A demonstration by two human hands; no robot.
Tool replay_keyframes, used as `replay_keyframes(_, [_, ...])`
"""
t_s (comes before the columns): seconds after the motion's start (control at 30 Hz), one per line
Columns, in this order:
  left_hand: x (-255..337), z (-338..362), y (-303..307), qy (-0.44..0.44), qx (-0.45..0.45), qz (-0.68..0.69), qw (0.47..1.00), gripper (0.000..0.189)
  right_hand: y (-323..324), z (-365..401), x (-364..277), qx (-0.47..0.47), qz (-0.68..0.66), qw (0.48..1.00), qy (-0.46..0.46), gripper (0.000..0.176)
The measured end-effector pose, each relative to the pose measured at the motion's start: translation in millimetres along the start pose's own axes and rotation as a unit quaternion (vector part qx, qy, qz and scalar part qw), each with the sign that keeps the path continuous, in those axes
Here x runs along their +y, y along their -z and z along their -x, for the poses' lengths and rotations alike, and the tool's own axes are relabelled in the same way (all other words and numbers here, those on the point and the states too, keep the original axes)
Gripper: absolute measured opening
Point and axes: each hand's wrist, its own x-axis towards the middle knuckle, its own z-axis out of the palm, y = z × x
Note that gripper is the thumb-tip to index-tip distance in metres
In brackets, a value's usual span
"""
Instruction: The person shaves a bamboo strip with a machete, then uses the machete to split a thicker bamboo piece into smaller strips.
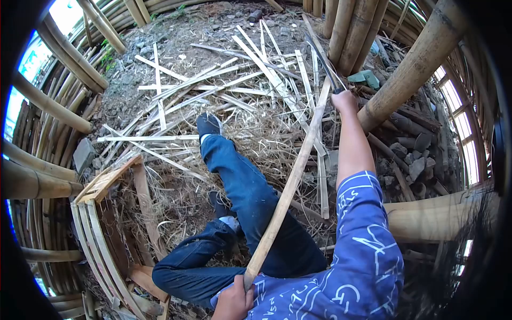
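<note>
A long bamboo strip (pixel 290 186) slants across my lap, from my waist up past my right hand. My left hand (pixel 234 300) is closed round its near end, close to my shirt. My right arm is stretched out, and my right hand (pixel 345 101) grips a long knife (pixel 324 63) with a narrow dark blade that points away from me. The blade lies beside the far end of the strip. My fingers hide most of the knife's handle.
Split bamboo strips (pixel 208 88) and fine shavings (pixel 266 138) litter the dirt ahead. A slatted wooden crate (pixel 98 250) stands on the left. Thick bamboo poles (pixel 410 64) rise on the right near my arm, with broken stones (pixel 418 165) beside them. My legs (pixel 240 186) stretch forward.
</note>
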Motion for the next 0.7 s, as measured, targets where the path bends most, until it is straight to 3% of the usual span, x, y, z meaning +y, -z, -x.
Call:
replay_keyframes(0.07, [8.7,0.4,11.3,0.012,-0.015,-0.023,1.000,0.037,-8.0,-5.0,13.5,0.022,-0.019,0.999,0.015,0.053])
replay_keyframes(0.13, [12.7,-0.3,20.1,0.048,-0.048,-0.060,0.996,0.038,-44.7,-58.4,47.0,0.036,-0.031,0.999,-0.014,0.038])
replay_keyframes(0.2, [-23.4,7.5,13.6,0.054,-0.043,-0.058,0.996,0.042,-18.3,-36.6,43.5,-0.051,-0.097,0.991,-0.071,0.038])
replay_keyframes(0.27, [-59.9,10.2,7.3,0.063,-0.041,-0.059,0.995,0.045,-34.7,-47.1,73.4,-0.061,-0.131,0.989,-0.044,0.027])
replay_keyframes(0.37, [-88.9,23.2,-10.9,-0.112,0.062,0.009,0.992,0.048,-66.4,-47.8,110.5,-0.085,-0.179,0.978,-0.058,0.022])
replay_keyframes(0.43, [-44.8,11.5,10.9,-0.093,0.075,0.040,0.992,0.040,-72.7,-13.2,112.3,-0.113,-0.297,0.946,-0.058,0.016])
replay_keyframes(0.53, [-9.8,-10.7,36.8,0.006,-0.065,0.069,0.995,0.018,-85.9,34.2,111.7,-0.118,-0.416,0.899,-0.074,0.014])
replay_keyframes(0.63, [8.3,-24.6,42.3,0.048,-0.098,0.106,0.988,0.016,-84.3,85.9,111.5,-0.123,-0.509,0.851,-0.035,0.015])
replay_keyframes(0.7, [18.6,-34.3,44.7,0.019,-0.092,0.091,0.991,0.016,-77.2,127.4,112.1,-0.110,-0.571,0.813,0.013,0.011])
